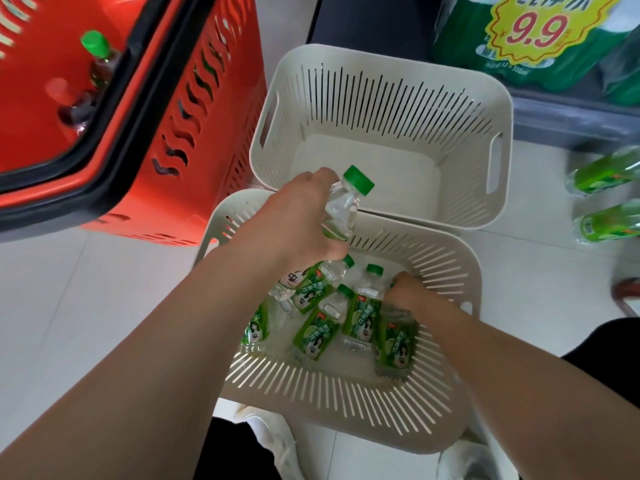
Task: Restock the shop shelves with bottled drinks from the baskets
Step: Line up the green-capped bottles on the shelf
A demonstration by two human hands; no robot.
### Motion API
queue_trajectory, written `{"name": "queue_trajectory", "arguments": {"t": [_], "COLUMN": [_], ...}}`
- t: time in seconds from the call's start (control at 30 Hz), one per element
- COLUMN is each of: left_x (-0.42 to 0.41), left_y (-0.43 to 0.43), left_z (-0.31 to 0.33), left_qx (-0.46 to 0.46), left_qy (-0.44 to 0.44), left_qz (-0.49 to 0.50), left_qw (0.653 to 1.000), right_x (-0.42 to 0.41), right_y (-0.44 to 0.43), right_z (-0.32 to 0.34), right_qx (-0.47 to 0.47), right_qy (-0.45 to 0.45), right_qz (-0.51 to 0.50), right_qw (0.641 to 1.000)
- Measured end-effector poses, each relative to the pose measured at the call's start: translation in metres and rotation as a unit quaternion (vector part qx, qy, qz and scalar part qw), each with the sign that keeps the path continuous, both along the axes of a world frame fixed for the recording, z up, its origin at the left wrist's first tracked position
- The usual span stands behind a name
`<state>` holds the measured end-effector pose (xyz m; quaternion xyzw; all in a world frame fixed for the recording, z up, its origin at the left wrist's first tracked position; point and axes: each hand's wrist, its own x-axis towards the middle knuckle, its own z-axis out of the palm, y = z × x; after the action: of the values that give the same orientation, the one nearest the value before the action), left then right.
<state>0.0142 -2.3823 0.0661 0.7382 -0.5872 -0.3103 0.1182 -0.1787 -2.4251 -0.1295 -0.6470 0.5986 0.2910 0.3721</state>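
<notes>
- The left hand (298,216) grips a clear, green-capped bottle (341,209) by its body, above the far rim of the near white basket (346,403).
- The right hand (412,296) is inside that basket, fingers curled round the top of a green-labelled bottle (396,341).
- More labelled bottles (315,336) lie jumbled on the basket floor.
- A second white basket (381,98) stands just beyond; a red basket (207,116) holding bottles sits to the left.
</notes>
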Motion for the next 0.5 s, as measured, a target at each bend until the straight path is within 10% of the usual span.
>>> {"name": "queue_trajectory", "arguments": {"t": [0.5], "left_x": [0.0], "left_y": [-0.006], "left_z": [0.001], "left_qx": [0.002], "left_qy": [0.004], "left_qz": [0.003], "left_qw": [1.0], "right_x": [0.014], "right_y": [-0.017], "right_z": [0.07], "right_qx": [0.019], "right_qy": [-0.072], "right_qz": [0.342], "right_qw": [0.937]}}
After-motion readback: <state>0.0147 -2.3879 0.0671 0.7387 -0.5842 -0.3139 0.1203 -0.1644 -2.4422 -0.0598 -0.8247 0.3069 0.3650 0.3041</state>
